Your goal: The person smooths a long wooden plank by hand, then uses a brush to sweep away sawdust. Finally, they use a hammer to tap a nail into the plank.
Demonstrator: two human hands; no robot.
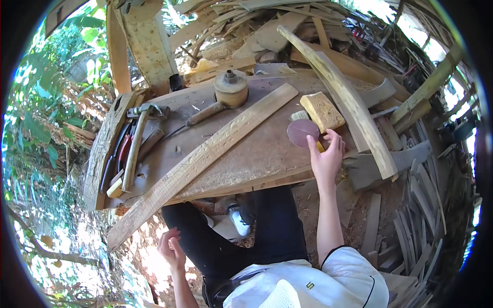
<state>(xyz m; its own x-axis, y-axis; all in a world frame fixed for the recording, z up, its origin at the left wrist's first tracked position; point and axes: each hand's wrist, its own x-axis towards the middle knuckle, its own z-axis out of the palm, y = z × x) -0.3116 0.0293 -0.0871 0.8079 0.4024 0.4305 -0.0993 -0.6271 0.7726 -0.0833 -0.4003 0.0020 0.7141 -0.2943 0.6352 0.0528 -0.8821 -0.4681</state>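
A round reddish-brown sanding disc (pixel 302 134) is at the right side of the workbench. My right hand (pixel 328 156) has its thumb over the disc's edge, with the fingers bent beside it; a bit of yellow shows under them. Just beyond lies a pale wooden block (pixel 322 112), and a small brush-like piece (pixel 300 116) sits left of it. A long flat wooden board (pixel 205 161) with carved marks crosses the bench diagonally, its near end jutting past the front edge. Close to that end, off the bench, my left hand (pixel 171 249) hangs with loosely curled, parted fingers and nothing in it.
Hammer (pixel 136 143) and other hand tools lie in the bench's left end. A round wooden mallet head (pixel 230 88) stands at the back, next to a wooden-handled tool (pixel 205 113). A long pole-like timber (pixel 341 97) leans along the right. Scrap wood (pixel 267 36) is heaped behind.
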